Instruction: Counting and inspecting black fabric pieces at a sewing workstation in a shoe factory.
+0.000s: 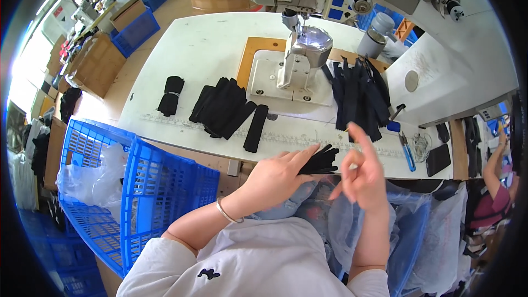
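My left hand [279, 177] is closed around a bundle of black fabric strips [320, 161] at the table's near edge. Just to its right my right hand [363, 173] is raised, index finger stretched out and the other fingers apart and partly bent. A tiny yellowish bit shows at the index fingertip, too small to name. On the table left of the hands lie a single black strip [256, 128], a fanned pile of black strips [221, 107] and a banded black bundle [172, 96]. More long black strips [360, 93] lie beside the sewing machine [300, 58].
Blue-handled snips [407, 151], a black flat case [438, 160] and tangled thread [422, 146] lie at the table's right. A blue plastic crate [159, 198] with clear bags stands at my left. A clear bag [360, 225] hangs below the right hand. Another person [495, 192] is far right.
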`<move>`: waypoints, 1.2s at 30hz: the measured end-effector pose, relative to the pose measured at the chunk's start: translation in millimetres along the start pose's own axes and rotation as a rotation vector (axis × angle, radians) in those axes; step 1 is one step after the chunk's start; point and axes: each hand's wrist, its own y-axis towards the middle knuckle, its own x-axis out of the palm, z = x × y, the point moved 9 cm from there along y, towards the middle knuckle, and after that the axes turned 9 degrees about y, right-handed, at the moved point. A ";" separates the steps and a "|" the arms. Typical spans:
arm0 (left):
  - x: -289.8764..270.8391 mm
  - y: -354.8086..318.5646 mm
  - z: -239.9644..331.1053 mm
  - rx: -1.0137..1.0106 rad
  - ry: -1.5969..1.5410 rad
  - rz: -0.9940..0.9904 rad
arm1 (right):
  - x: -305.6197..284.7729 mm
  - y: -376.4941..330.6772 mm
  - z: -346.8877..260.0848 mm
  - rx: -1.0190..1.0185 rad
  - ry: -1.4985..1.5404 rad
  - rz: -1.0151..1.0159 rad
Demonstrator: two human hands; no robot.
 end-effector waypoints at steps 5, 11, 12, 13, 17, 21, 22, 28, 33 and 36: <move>9.4 6.1 -27.7 -0.289 -0.517 -0.119 | 52.5 -23.0 -2.0 -0.287 -1.056 -0.238; 7.7 -10.8 -51.8 -0.366 -1.206 -0.051 | -44.1 -26.9 47.0 -0.136 -0.057 0.109; 9.7 -11.3 -47.5 -0.322 -1.223 -0.090 | -42.8 -28.6 63.0 -0.099 0.423 0.090; 10.2 -11.0 -47.2 -0.295 -1.279 -0.045 | -37.8 -30.1 76.2 -0.056 0.904 0.068; 12.8 -6.8 -47.5 -0.273 -1.346 0.072 | 14.3 -29.0 96.3 0.110 1.448 -0.122; -20.4 -6.1 -19.9 0.141 -0.579 -0.039 | 17.2 -18.7 74.2 0.176 1.188 -0.327; -24.2 -8.5 -13.5 0.185 -0.421 -0.070 | 12.3 -21.7 71.8 0.206 1.018 -0.292; -13.8 -27.2 -11.1 0.047 0.361 -0.231 | 50.1 -31.1 75.1 0.360 -0.105 -0.227; -104.5 -47.2 -86.0 -0.522 -0.013 0.269 | 98.9 -23.1 18.0 -0.370 -0.802 -0.220; -167.8 -69.5 -168.7 -0.601 -0.049 0.629 | 78.0 -18.3 17.6 -0.372 -0.814 -0.110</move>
